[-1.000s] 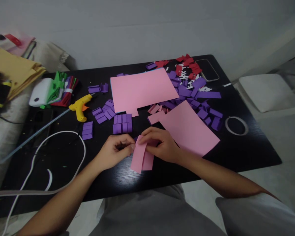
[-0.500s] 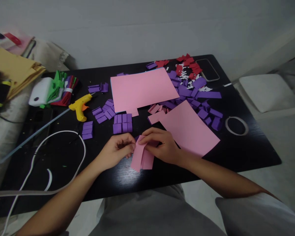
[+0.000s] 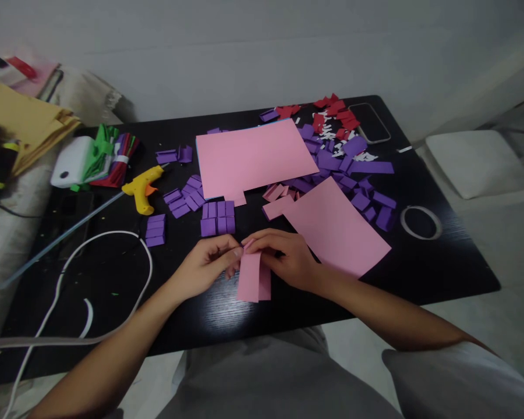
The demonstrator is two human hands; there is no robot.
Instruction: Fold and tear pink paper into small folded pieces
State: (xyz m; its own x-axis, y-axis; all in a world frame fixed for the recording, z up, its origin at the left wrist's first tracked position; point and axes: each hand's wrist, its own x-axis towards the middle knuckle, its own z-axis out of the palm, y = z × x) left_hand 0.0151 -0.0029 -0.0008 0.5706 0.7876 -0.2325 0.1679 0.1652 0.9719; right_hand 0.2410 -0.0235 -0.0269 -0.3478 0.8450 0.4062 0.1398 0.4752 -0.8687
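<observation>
A folded pink paper strip [image 3: 250, 278] hangs between my two hands over the near part of the table. My left hand [image 3: 209, 265] pinches its upper left edge with thumb and fingers. From the other side my right hand [image 3: 286, 256] grips the top of the strip, its fingertips hiding the upper fold. Just beyond my hands lies a block of folded purple paper pieces [image 3: 218, 219]. A pink sheet [image 3: 338, 233] rests beside my right hand, and a larger pink sheet [image 3: 255, 157] lies farther back.
Loose purple paper pieces [image 3: 332, 163], red scraps [image 3: 334, 110] and white slivers [image 3: 327, 131] cover the back right. A tape roll [image 3: 420, 223] lies at the right. To the left are a yellow glue gun [image 3: 141, 190], a white cable [image 3: 150, 262] and colored bundles [image 3: 109, 157].
The pink strip has turned and folded over at the top, its front flap now hanging straighter. My right fingers have shifted slightly left, closer to my left hand.
</observation>
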